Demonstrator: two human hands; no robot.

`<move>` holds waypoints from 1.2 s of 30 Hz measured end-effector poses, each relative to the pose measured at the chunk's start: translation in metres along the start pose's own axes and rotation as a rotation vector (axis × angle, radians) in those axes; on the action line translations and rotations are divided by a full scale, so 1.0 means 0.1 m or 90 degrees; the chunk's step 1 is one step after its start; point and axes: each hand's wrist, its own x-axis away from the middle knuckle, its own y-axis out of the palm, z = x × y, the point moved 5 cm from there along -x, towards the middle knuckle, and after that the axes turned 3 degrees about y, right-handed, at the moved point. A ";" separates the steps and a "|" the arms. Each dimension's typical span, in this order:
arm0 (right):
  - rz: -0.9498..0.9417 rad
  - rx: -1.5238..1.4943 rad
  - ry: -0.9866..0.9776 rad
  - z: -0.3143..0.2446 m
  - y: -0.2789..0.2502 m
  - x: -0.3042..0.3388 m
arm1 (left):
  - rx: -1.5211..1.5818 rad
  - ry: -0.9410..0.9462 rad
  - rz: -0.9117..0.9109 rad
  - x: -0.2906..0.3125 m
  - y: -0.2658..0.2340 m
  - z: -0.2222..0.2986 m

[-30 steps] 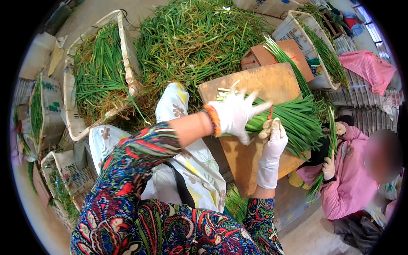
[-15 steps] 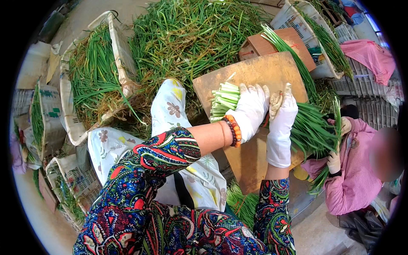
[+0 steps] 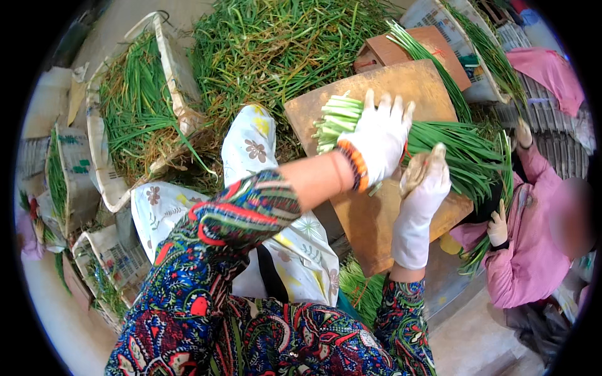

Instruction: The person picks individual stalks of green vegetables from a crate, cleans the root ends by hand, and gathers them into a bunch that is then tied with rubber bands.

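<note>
Centre right of the frame: a bundle of green onions (image 3: 401, 135) lies across a wooden board (image 3: 370, 219), its pale cut ends pointing toward the left edge of the board and its green tops running off to the right.

The left hand (image 3: 379, 141), in a white glove, lies flat on top of the bundle with fingers spread, pressing it against the board. The right hand (image 3: 425, 182), also gloved in white, sits just beside it at the lower right, fingers curled around the bundle from the near side; whether it fully encloses the stalks cannot be told.

Containers: at upper left, a paper-lined box (image 3: 172, 69) holds loose green stalks mixed with dry yellowed trimmings. At the far left edge, a second, narrower paper-lined box (image 3: 81, 188) holds a smaller quantity of greens. At upper right, another lined box (image 3: 439, 15) holds long green stalks lying lengthwise. A brown cardboard box (image 3: 401, 50) stands just above the board; its contents are not visible.

Top centre: a large loose heap of greens (image 3: 282, 44) lies between the boxes.

Right edge: another person in a pink jacket (image 3: 533, 250) holds a separate bunch of greens in a gloved hand (image 3: 498, 229).
</note>
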 end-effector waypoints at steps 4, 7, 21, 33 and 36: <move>0.027 -0.158 0.249 -0.26 0.25 0.06 | -0.035 -0.035 -0.033 0.09 0.07 0.03; -0.060 -0.190 0.307 -0.16 0.12 0.18 | -0.006 -0.017 -0.032 0.01 0.17 -0.08; -0.139 0.206 0.026 -0.30 -0.17 0.38 | 0.001 0.087 0.035 0.15 0.16 0.20; -0.202 0.224 0.331 0.61 -0.36 1.14 | 0.056 0.108 -0.161 0.11 0.06 0.20; -0.196 -0.077 0.645 0.67 -0.47 1.09 | 0.303 0.174 -0.355 0.08 -0.27 0.02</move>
